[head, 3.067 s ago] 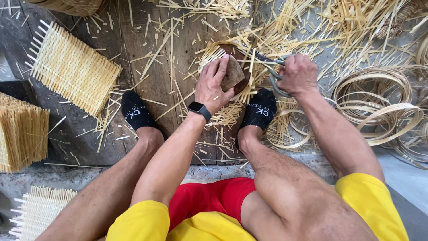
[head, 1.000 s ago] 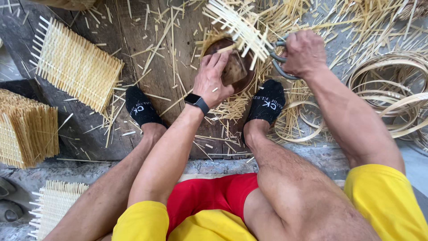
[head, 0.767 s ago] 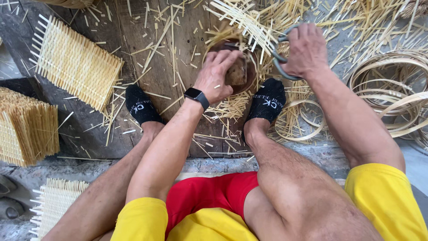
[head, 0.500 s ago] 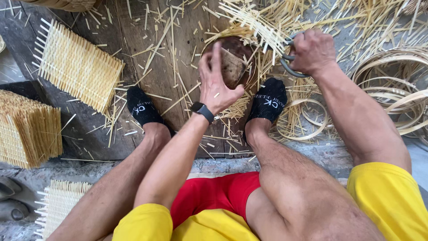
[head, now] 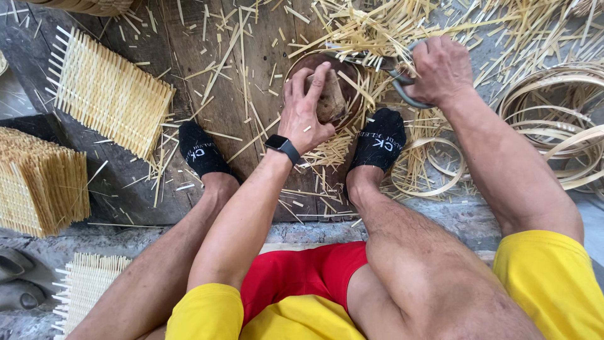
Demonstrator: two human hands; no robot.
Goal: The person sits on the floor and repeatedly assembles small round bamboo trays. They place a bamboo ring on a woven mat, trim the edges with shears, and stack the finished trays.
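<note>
The left hand [head: 306,107] presses flat, fingers spread, on a brown block [head: 329,101] inside a round woven piece [head: 296,66] on the wooden boards [head: 207,94]. The right hand [head: 440,69] grips scissors [head: 393,72] just beside it.

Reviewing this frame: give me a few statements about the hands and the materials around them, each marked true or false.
1. The left hand presses on a brown block inside a round bamboo hoop. True.
2. The right hand is empty. False: it grips grey metal shears.
3. A black watch sits on the left wrist. True.
4. The feet are bare. False: both wear black socks.
5. A woven bamboo mat lies flat on the dark wooden board to the left. True.
</note>
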